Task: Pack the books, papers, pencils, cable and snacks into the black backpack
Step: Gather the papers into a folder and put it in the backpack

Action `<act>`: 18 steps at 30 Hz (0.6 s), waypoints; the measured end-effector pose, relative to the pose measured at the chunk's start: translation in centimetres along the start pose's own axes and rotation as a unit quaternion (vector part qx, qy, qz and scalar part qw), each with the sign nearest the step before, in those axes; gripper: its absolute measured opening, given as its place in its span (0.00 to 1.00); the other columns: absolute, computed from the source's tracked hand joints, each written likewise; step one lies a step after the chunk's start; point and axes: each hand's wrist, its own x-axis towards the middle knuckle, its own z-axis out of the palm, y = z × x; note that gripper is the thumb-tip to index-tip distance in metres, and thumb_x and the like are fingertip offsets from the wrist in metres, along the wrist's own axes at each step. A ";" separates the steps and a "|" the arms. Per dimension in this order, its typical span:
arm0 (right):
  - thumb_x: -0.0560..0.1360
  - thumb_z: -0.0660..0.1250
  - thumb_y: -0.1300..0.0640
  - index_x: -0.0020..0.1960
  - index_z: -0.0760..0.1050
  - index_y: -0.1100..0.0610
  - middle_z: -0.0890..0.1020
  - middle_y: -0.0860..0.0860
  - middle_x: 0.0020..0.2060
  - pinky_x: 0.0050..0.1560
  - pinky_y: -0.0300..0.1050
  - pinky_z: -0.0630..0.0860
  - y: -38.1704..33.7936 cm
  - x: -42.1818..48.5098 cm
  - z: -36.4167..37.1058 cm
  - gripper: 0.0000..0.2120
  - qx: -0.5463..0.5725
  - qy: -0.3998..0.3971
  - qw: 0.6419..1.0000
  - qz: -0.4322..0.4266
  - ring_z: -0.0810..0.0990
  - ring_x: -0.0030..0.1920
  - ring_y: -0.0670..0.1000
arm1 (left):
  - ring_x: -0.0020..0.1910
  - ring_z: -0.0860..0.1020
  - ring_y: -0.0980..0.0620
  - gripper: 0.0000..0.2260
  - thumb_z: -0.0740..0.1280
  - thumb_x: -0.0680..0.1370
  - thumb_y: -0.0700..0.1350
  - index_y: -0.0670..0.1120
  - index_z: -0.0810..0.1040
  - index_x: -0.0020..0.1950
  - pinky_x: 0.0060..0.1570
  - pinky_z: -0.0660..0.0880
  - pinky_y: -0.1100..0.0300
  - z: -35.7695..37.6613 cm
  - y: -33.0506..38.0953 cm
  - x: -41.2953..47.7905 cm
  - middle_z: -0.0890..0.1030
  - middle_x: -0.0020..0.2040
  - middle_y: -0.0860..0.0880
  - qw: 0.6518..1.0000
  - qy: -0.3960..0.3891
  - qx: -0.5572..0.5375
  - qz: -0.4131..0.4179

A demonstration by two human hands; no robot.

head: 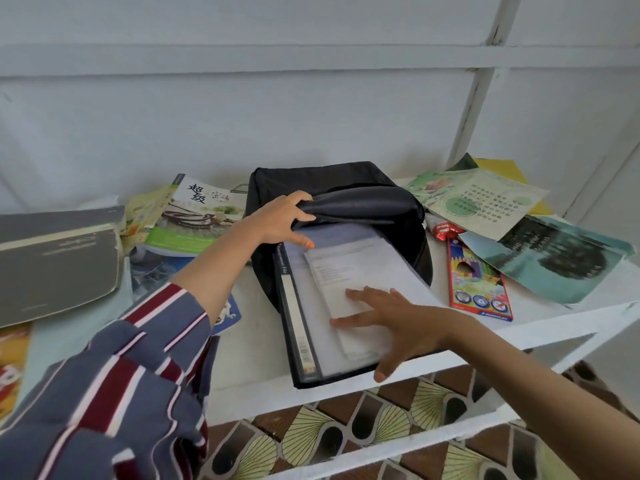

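Left sleeve [114, 386]: grey-blue, maroon and white stripes. Orange polish on left thumbnail [310, 244]. Right arm bare.

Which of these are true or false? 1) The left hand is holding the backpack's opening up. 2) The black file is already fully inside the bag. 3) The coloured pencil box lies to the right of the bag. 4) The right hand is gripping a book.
1) True: the left hand grips the flap of the black backpack.
2) False: the black file is only partly in; its near end sticks out over the shelf edge.
3) True: the pencil box lies right of the bag.
4) False: the right hand rests with spread fingers on the papers on top of the file.
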 end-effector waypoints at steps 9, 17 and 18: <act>0.69 0.72 0.45 0.71 0.59 0.36 0.48 0.49 0.77 0.73 0.59 0.38 0.7 2.7 -1.4 0.35 0.023 0.071 0.997 0.014 0.41 0.76 0.51 | 0.69 0.62 0.49 0.31 0.73 0.69 0.56 0.45 0.72 0.68 0.68 0.61 0.55 0.0 0.3 -0.1 0.59 0.72 0.50 1.000 0.002 0.010 -0.002; 0.66 0.74 0.44 0.72 0.51 0.34 0.42 0.46 0.76 0.71 0.65 0.37 0.7 3.6 -2.4 0.44 -0.004 0.033 0.998 0.052 0.36 0.75 0.52 | 0.69 0.61 0.49 0.31 0.73 0.69 0.55 0.46 0.72 0.68 0.67 0.61 0.54 0.0 0.1 -0.1 0.59 0.72 0.50 1.000 0.001 0.016 0.000; 0.66 0.75 0.45 0.72 0.52 0.34 0.42 0.45 0.76 0.71 0.65 0.38 0.7 3.7 -2.5 0.44 0.002 0.034 0.998 0.053 0.37 0.75 0.52 | 0.70 0.61 0.49 0.31 0.73 0.69 0.55 0.46 0.72 0.68 0.68 0.61 0.54 0.0 0.1 -0.1 0.59 0.73 0.50 1.000 0.000 0.017 0.000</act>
